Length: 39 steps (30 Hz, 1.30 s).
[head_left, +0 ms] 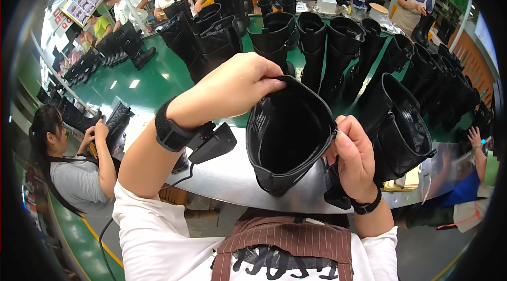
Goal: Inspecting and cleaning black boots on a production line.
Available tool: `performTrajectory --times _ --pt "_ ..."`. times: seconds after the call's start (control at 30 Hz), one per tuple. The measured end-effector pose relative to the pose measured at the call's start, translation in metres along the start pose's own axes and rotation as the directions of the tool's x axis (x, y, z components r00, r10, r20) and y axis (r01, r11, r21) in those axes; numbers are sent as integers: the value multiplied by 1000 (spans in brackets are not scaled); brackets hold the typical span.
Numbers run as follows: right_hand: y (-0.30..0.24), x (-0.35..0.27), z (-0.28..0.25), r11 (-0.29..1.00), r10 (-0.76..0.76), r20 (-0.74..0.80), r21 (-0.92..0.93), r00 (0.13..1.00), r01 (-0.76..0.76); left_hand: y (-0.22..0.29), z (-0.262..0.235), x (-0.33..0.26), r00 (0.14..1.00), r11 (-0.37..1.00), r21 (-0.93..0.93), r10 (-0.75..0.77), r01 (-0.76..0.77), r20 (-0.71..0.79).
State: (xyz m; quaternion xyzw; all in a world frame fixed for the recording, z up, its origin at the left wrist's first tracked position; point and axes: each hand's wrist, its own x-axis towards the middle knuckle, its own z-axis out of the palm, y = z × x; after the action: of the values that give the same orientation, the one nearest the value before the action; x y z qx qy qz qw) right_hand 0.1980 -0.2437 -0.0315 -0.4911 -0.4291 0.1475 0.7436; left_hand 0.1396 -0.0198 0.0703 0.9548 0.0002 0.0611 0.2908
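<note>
A tall black boot (253, 146) is held up in front of me, its wide opening facing me so that the dark lining shows. My left hand (237, 88) pinches the far rim of the shaft between thumb and fingers. On the right side, my right hand (353, 151) grips the rim near what looks like a zipper edge, thumb against the outside. The boot's foot is hidden below the shaft. Just right of my right hand stands another black boot (404, 159), its opening also tilted toward me. Both wrists carry black straps with small dark devices.
Many black boots (343, 43) stand in a curved row on the green table (142, 99). A metal edge (222, 175) runs along my side. Yellowish papers (404, 181) lie under the right boot. A co-worker (79, 159) handles a boot at left; others work across the table.
</note>
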Motion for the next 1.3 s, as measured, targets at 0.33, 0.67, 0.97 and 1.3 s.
performTrajectory --times 0.33,0.67,0.97,1.3 --pt "-4 -1 2 998 7 24 -57 1000 -5 -3 3 -7 999 988 -156 21 -13 50" --pt "-6 -6 5 993 -2 -6 -117 1000 1 1 5 -13 999 998 -49 -34 33 -39" --pt "-7 -3 1 992 129 38 2 991 -130 -16 6 6 992 873 -470 -114 129 61" --pt "-2 3 8 990 137 28 7 990 -138 -3 8 4 995 974 -206 -94 94 9"
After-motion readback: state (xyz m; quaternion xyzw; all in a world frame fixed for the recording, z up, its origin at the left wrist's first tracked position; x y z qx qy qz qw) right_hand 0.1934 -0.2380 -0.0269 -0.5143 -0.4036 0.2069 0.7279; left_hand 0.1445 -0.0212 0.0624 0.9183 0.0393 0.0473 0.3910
